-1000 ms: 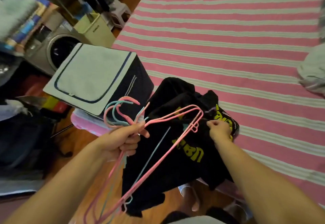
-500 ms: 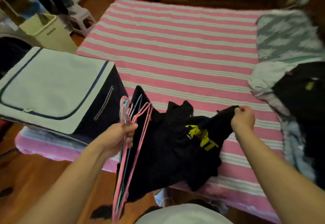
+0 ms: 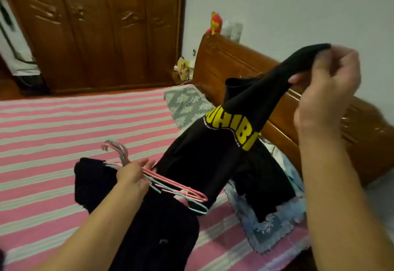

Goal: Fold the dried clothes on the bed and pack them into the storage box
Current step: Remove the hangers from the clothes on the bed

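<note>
1. Right hand raised high on the right, pinching the top edge of a black shirt with yellow lettering between thumb and curled fingers; shirt hanging down at a slant toward the bed, lower end apparently meeting the dark clothes lying near.
2. Left hand low, at the near middle, curled round a bundle of pink and pale-blue hangers, held just above those dark clothes.
3. More laundry heaped at the near right by the headboard: a black piece over pale blue patterned fabric.
4. Storage box out of view here, so position impossible to tell.
5. Likely trouble: only a small pinch on the shirt, so a slip, dropping it crumpled onto the pile and costing a fresh start.
6. Hangers crowding the left hand: no free hand for spreading or folding until they are set down; hooks could snag the shirt's hem or the dark clothes beneath.
7. Shirt laid over the other clothes instead of bare bed could fold unevenly or tangle with them.
</note>
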`<state>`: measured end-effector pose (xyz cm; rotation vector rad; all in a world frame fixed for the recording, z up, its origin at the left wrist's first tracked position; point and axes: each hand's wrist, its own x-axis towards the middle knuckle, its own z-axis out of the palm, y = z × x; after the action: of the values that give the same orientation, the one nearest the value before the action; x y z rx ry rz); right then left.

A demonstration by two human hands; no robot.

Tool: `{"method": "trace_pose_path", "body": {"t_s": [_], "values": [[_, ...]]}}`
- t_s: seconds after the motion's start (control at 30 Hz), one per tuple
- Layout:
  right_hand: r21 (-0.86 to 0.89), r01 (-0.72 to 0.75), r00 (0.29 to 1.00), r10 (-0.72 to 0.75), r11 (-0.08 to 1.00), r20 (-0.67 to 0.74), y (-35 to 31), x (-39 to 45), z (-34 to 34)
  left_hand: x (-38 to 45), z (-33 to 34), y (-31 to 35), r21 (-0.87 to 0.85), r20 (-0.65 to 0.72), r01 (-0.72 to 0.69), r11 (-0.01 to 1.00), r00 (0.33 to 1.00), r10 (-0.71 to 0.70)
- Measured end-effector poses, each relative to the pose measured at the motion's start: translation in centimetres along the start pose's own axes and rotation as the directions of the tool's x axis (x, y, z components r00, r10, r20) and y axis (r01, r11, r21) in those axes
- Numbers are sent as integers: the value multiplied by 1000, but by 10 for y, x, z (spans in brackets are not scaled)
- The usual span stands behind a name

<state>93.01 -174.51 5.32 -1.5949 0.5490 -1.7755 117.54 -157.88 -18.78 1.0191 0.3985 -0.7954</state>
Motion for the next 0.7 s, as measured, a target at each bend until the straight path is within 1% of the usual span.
{"method": "trace_pose_path", "body": {"t_s": [0.07, 0.13, 0.2, 0.27, 0.37, 0.4, 0.47, 0.6, 0.7], "values": [[216, -12, 999, 22, 976, -43, -10, 36, -22, -2, 36, -9, -20, -15, -14, 1000, 1000, 14], [365, -36, 998, 49, 930, -25, -8, 68, -35, -4, 71, -16, -17, -36, -41, 999, 999, 40], [405, -52, 998, 55, 913, 5, 0, 97, -42, -6, 104, -26, -15, -59, -83, 996, 995, 82], [424, -53, 999, 50, 904, 18, 9, 123, -49, -3, 133, -36, -48, -87, -118, 992, 990, 114], [461, -55, 998, 37, 886, 47, 28, 164, -59, 9, 169, -55, -68, -117, -133, 989, 985, 125], [455, -69, 997, 50, 888, 53, 39, 178, -60, 13, 180, -61, -68, -130, -137, 988, 983, 127], [423, -142, 990, 122, 895, 73, 71, 207, -60, 16, 200, -73, -68, -168, -162, 984, 975, 149], [209, -337, 938, 308, 918, 158, 171, 258, -55, 9, 222, -98, -72, -225, -195, 978, 959, 174], [85, -404, 899, 378, 911, 220, 241, 287, -39, 19, 217, -107, -76, -242, -145, 987, 962, 123]]}}
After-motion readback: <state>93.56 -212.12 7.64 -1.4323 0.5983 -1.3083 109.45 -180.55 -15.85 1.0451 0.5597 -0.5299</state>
